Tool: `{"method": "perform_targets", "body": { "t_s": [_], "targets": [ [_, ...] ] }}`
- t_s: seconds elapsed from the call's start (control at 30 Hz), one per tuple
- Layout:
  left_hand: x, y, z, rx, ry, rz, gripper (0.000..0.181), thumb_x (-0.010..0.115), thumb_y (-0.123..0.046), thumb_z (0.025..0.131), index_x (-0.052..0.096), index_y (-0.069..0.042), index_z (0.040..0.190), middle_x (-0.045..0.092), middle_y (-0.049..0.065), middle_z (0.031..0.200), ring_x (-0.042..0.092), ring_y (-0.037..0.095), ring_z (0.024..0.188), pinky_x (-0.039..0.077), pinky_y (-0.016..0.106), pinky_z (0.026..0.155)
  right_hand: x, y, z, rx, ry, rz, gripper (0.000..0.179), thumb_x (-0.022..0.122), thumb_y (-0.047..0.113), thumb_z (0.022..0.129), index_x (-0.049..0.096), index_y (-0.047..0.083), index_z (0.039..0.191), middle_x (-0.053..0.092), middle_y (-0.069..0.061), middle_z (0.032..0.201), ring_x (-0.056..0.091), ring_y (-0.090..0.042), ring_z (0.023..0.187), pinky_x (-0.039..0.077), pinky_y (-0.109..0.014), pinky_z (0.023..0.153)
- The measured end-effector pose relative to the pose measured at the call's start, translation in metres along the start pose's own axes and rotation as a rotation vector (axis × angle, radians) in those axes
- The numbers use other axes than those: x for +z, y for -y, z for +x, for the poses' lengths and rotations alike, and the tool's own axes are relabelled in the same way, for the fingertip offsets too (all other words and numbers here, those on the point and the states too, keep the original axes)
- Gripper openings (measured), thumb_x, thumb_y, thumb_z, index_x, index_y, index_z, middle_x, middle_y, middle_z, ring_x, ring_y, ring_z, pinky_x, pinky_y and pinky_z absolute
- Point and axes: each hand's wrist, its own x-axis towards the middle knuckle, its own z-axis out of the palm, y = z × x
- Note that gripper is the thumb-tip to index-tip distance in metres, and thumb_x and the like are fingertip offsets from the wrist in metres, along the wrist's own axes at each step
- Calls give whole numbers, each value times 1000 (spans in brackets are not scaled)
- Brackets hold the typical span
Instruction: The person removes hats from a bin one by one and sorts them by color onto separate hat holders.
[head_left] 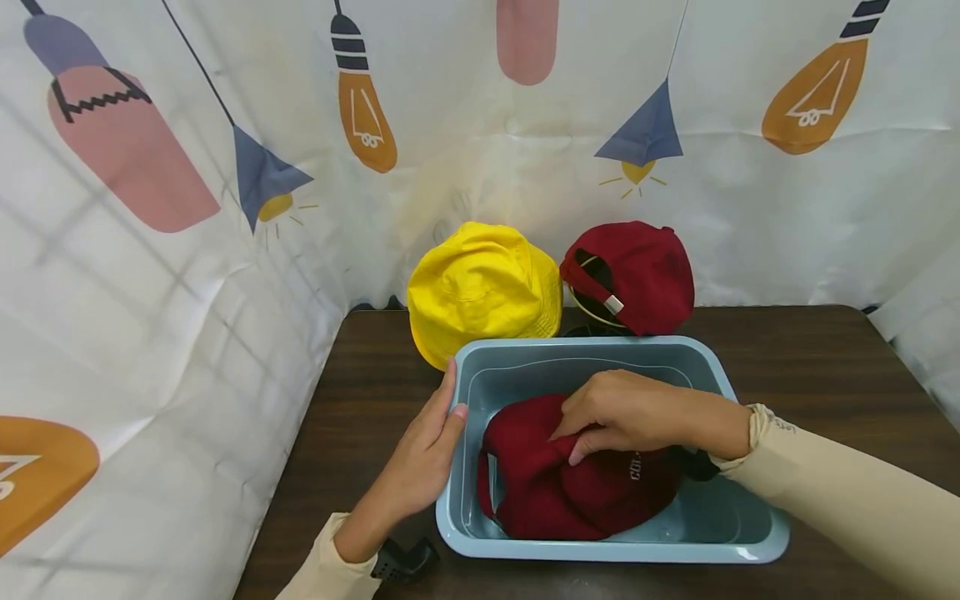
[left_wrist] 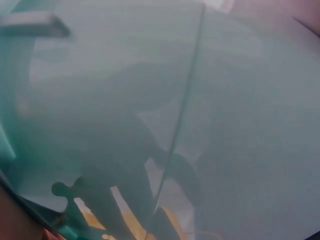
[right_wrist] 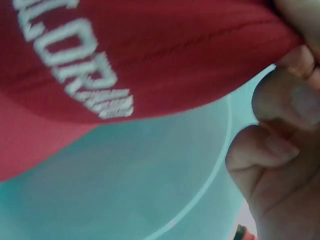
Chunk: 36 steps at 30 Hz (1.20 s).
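Observation:
A blue-grey plastic tub (head_left: 585, 346) stands on a dark wooden table (head_left: 360, 375). Inside it lies a dark red cap (head_left: 570, 492) with white lettering. My right hand (head_left: 570, 443) reaches into the tub and pinches the cap's fabric near its top. In the right wrist view the cap (right_wrist: 150, 50) fills the upper part, with curled fingers (right_wrist: 280, 150) at its edge above the tub's pale wall (right_wrist: 125, 190). My left hand (head_left: 453, 390) holds the tub's left rim, thumb hooked over the edge and fingers along the outside. The left wrist view is filled by the tub's wall (left_wrist: 225, 100).
Behind the tub a yellow bucket hat (head_left: 480, 287) and a second red cap (head_left: 637, 275) with a back strap lean against a white curtain printed with light bulbs. The curtain also closes off the left side. A black wrist device (head_left: 401, 560) sits by the table's front edge.

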Motion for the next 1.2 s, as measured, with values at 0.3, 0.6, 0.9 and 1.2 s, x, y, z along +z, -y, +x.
{"method": "perform_targets", "body": {
  "t_s": [0.3,0.6,0.9,1.2],
  "targets": [
    [1,0,0,-13,3,-4,68,41,-20,111,0,-26,166,8,-2,173,22,32,157,41,55,109,-21,-1,-31,-83,-167,217,29,74,23,93,75,25,123,67,15,85,57,0,74,50,-16,61],
    [1,-2,-1,-19,4,-5,67,40,-26,112,0,-27,166,9,1,173,24,35,156,48,55,103,-44,-3,-51,-124,-269,288,39,78,-2,85,76,15,121,57,11,75,51,-5,69,45,-19,56],
    [1,-3,0,-25,-3,14,67,40,-27,112,1,-25,166,10,1,173,27,37,154,43,59,108,-77,-8,-61,-228,-334,268,45,76,-17,77,75,10,113,58,4,80,52,-6,73,44,-22,55],
    [0,-3,1,-12,-16,71,65,38,-26,112,2,-20,165,7,0,173,19,30,157,23,56,121,-125,2,-72,-325,-457,336,22,69,-17,85,73,-7,104,57,-6,84,52,-12,77,45,-24,59]
  ]
}}
